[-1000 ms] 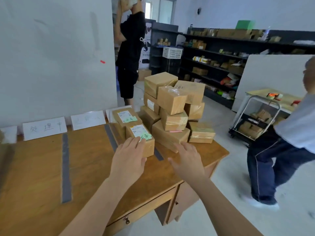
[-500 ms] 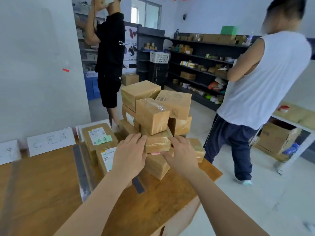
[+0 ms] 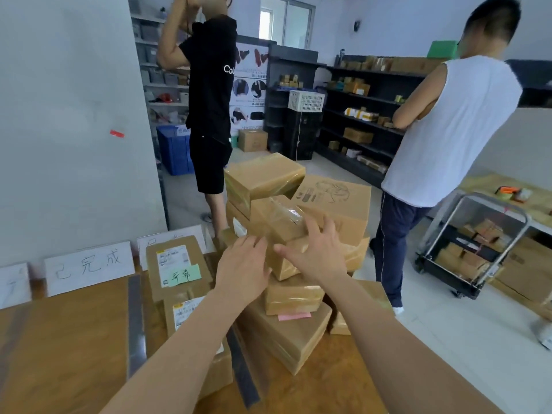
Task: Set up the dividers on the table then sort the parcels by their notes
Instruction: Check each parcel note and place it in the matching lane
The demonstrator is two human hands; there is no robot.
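Note:
A pile of taped brown parcels (image 3: 263, 177) rises at the right end of the wooden table (image 3: 65, 339). My left hand (image 3: 243, 268) and my right hand (image 3: 316, 252) reach up to the pile's middle with fingers spread, at a small taped parcel (image 3: 276, 218); neither grips it. A parcel with a pink note (image 3: 294, 316) lies low in the pile. Left of the pile, a parcel with a green note (image 3: 183, 274) stands behind a labelled one partly hidden by my left arm. Grey tape dividers (image 3: 135, 321) cross the table. White sign cards (image 3: 88, 267) lean on the wall.
A person in black (image 3: 209, 100) stands behind the table. A person in a white vest (image 3: 445, 138) stands close to the table's right end. A trolley (image 3: 475, 246) loaded with boxes is at the right. Dark shelves (image 3: 361, 115) line the back wall.
Both hands have risen from the low parcels to the middle of the pile. The person in the white vest has walked in close at the right. My view has shifted right.

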